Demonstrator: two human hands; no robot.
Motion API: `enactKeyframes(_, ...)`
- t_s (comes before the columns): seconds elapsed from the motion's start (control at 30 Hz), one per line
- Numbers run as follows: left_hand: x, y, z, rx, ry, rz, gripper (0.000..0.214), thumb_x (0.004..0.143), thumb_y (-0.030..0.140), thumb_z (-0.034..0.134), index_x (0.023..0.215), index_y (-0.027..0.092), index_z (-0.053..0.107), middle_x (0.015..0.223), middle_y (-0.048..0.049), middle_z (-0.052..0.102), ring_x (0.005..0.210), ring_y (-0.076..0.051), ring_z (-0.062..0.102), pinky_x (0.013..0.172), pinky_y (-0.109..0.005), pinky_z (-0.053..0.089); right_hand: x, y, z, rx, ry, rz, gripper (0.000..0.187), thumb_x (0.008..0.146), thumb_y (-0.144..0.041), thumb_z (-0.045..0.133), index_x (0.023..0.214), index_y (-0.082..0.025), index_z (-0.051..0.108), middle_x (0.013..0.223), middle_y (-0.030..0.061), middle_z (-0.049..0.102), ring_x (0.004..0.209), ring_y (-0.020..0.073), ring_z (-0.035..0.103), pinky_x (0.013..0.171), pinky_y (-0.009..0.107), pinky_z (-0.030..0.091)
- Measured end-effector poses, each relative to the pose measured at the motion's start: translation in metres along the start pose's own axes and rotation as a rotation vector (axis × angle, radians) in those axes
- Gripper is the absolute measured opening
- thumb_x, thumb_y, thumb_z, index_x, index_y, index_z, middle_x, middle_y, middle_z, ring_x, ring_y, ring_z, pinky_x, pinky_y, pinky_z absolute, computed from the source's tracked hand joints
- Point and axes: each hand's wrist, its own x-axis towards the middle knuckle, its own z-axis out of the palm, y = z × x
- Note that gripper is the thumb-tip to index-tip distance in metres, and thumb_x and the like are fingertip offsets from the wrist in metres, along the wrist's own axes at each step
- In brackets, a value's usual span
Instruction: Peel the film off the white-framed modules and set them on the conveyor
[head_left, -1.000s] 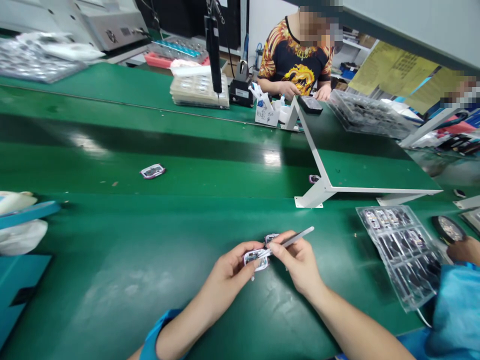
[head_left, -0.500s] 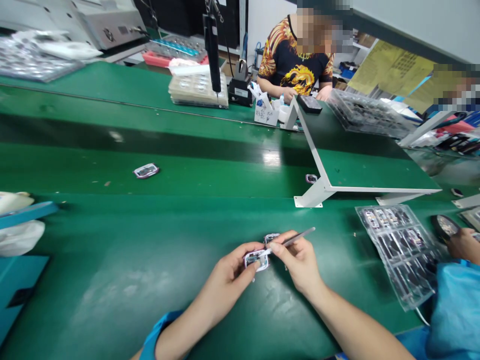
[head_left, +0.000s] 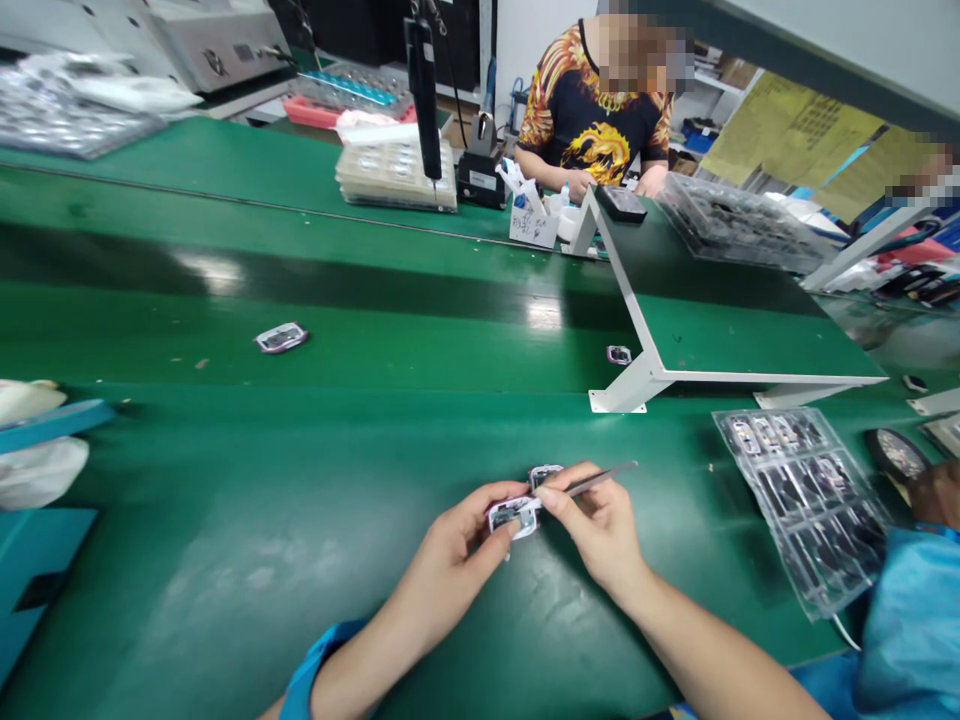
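My left hand point(head_left: 454, 550) grips a small white-framed electronic part point(head_left: 514, 517) by its edge, with a dark centre showing. My right hand point(head_left: 592, 525) pinches slim metal tweezers point(head_left: 600, 480), their tips at that part. A second small framed part point(head_left: 544, 476) sits just beyond my right fingertips, partly hidden by them. Both hands are over the green bench mat point(head_left: 225, 520).
A clear tray of dark parts point(head_left: 799, 510) lies to my right, beside another person's hand point(head_left: 934, 495). Small parts point(head_left: 281, 338) lie on the green belt ahead, under a white-legged shelf point(head_left: 720, 340). A co-worker point(head_left: 592, 110) sits across, behind a hanging electric screwdriver point(head_left: 424, 100).
The loose part on the belt has slid left. The tweezers now lie flatter, and the view has tilted slightly. My hands keep the same hold.
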Motion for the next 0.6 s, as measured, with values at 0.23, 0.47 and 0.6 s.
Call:
enactKeyframes(0.23, 0.0002, 0.0045, 0.0012, 0.002, -0.009, 0.005, 0.029, 0.074, 0.028, 0.070, 0.101, 0.019, 0.069, 0.088, -0.0051, 0.073, 0.071, -0.019, 0.059, 0.063, -0.027, 0.044, -0.0001, 0.0014, 0.0008, 0.057, -0.006, -0.002, 0.013, 0.079, -0.033, 0.075, 0.078, -0.022, 0.068, 0.076, 0.0014, 0.072, 0.075, 0.0188, 0.067, 0.073, 0.031, 0.053)
enactKeyframes(0.47, -0.0002, 0.0051, 0.0021, -0.017, 0.007, -0.028, 0.032, 0.073, 0.032, 0.071, 0.102, 0.019, 0.069, 0.087, -0.0043, 0.073, 0.071, -0.018, 0.058, 0.064, -0.027, 0.044, -0.0022, 0.0026, 0.0001, 0.019, -0.013, -0.023, 0.011, 0.081, -0.031, 0.072, 0.078, -0.022, 0.067, 0.074, 0.0014, 0.071, 0.074, 0.0187, 0.067, 0.072, 0.031, 0.052)
enactKeyframes(0.6, 0.0000, 0.0014, 0.0047, -0.011, 0.068, -0.029, 0.032, 0.076, 0.038, 0.069, 0.100, 0.018, 0.069, 0.083, -0.0036, 0.071, 0.066, -0.016, 0.054, 0.060, -0.025, 0.043, -0.0036, 0.0019, 0.0019, 0.029, -0.006, -0.027, 0.010, 0.082, -0.030, 0.072, 0.079, -0.022, 0.067, 0.073, 0.0008, 0.070, 0.070, 0.0173, 0.066, 0.069, 0.029, 0.052)
